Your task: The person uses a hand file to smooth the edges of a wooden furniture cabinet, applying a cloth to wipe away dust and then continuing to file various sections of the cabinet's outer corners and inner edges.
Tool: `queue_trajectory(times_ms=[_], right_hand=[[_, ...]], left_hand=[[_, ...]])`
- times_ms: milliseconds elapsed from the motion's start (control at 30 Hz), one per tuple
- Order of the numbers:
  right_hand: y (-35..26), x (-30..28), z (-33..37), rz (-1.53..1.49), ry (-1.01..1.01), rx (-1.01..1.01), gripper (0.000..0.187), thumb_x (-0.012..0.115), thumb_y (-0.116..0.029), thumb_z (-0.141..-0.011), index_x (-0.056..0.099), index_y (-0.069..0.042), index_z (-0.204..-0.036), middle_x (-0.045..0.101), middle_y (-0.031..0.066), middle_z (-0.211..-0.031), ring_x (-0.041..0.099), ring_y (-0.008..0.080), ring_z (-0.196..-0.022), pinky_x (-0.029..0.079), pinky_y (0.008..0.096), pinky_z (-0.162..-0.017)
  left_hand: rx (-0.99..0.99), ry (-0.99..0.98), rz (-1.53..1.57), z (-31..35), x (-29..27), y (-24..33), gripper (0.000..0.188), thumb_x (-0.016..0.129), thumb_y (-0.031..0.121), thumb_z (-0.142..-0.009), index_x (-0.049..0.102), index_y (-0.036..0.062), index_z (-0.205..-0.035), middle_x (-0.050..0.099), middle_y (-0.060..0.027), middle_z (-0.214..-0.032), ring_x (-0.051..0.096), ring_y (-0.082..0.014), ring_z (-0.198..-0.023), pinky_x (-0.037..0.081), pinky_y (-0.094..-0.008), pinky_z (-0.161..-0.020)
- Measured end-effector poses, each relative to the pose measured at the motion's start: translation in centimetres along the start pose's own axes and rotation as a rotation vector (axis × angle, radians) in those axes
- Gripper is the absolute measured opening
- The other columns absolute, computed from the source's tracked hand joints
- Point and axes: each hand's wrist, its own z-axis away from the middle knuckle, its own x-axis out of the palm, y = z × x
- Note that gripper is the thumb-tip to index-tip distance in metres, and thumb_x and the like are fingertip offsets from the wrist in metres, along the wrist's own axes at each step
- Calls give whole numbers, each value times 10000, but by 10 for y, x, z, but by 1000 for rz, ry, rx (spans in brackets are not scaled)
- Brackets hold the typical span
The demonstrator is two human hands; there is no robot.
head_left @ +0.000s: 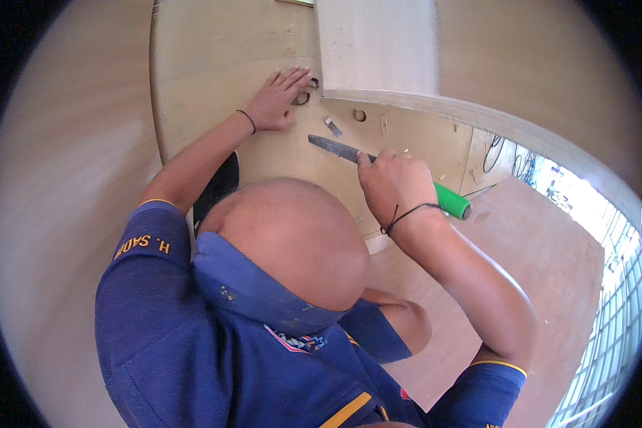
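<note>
My left hand (277,98) lies flat on a pale wooden panel (221,71), its fingers stretched toward a dark round hole (314,83) and partly over it. Another round hole (302,98) sits just beside the fingers. My right hand (399,178) is wrapped round a flat file (334,148) with a grey blade and a green handle. The blade points left over the panel, its tip apart from my left hand. A small metal piece (333,127) lies close to the tip.
A wooden board (378,43) rises beyond the holes, its edge running right. Another hole (359,115) and a small slot (384,125) mark the panel. Thin cables (493,151) hang at the right, by a bright grating (606,342). My bent knee (292,242) is close below.
</note>
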Motion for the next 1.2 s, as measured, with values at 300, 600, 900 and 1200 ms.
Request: queue_trajectory(times_ms=[300, 600, 900, 1200], right_hand=[[-2, -52, -75, 217, -82, -36, 216, 531, -173, -935, 745, -153, -908, 706, 47, -881, 702, 204, -828, 544, 324, -612], [-9, -85, -101, 292, -263, -72, 207, 495, -130, -950, 666, -83, -1056, 679, 94, -873, 676, 240, -881, 561, 339, -698], [-10, -88, -99, 268, -261, -82, 160, 533, -121, -922, 661, -65, -999, 680, 112, -867, 681, 243, -868, 561, 342, -701], [-16, -94, -105, 289, -235, -94, 169, 586, -144, -897, 753, -158, -919, 731, 17, -918, 711, 184, -900, 569, 352, -628]], left_hand=[[-71, -42, -6, -6, 3, 3, 1024, 734, 590, -679, 320, 87, -1470, 314, -111, -1529, 230, -287, -1452, 91, -643, -1148], [-117, 77, 144, -14, 12, 12, 622, 671, 566, -779, 616, 79, -1161, 598, -69, -1224, 439, -237, -1298, 93, -650, -1138], [-12, 143, 149, -14, 11, 8, 431, 664, 446, -833, 634, 63, -1028, 640, -82, -1098, 524, -234, -1188, 186, -538, -1162], [82, 149, 234, -21, 14, -5, 414, 686, 400, -817, 621, 41, -1013, 629, -117, -1058, 551, -281, -1137, 258, -511, -1145]])
